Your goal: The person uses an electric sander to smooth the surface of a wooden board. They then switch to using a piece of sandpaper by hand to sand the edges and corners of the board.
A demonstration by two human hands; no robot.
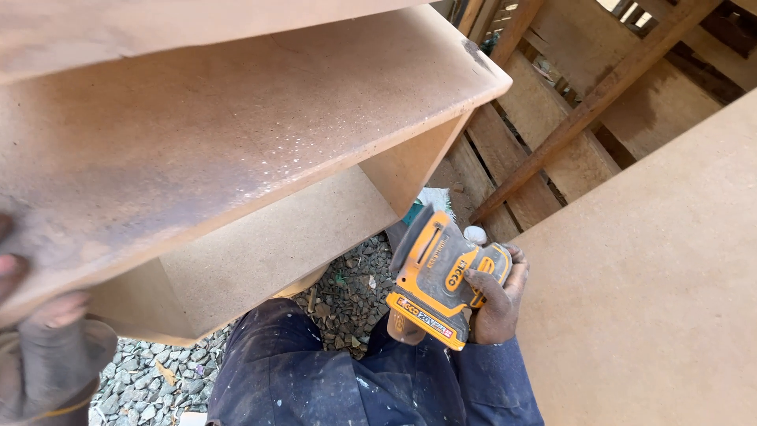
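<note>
Low at centre frame, the right hand [495, 296] clamps the orange-and-black plastic power sander [438, 276], its long axis tilting up-left, flat pad toward the dusty brown fibreboard shelf unit [236, 134]. At lower left, the blurred left hand [35, 312] presses the shelf edge. Grey gravel [150, 375] lies below; a smooth fibreboard panel [654, 268] fills the right.

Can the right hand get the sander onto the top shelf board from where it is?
Probably yes. The right hand grips the orange sander just off the shelf board, near its open corner; nothing lies between them.
</note>
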